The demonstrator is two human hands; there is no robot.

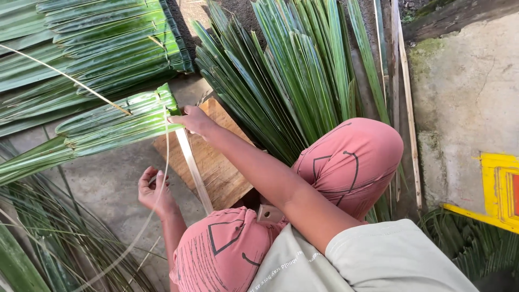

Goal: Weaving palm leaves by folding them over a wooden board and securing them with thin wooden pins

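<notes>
Right, my right hand (195, 120) is stretched out toward eleven o'clock, fingers pinched together on the folded edge of the green palm-leaf panel (116, 124), just where the leaves wrap over the pale wooden slat (193, 166). That slat runs from under my fingers back toward my knees, lying across the brown wooden board (216, 162) on the concrete floor (102, 181). My left hand (154, 189) sits lower, at about seven o'clock from the right one, palm up and fingers curled round a thin pale strip (165, 162) that rises to the panel's edge and trails down past my wrist. At twelve o'clock a fan of loose palm leaves (292, 81) spreads out beyond my right knee, and at ten o'clock a finished leaf panel (108, 43) lies flat. My pink trousers (346, 162) fill the foreground, and a yellow object (500, 189) sits against the grey wall at three o'clock.
</notes>
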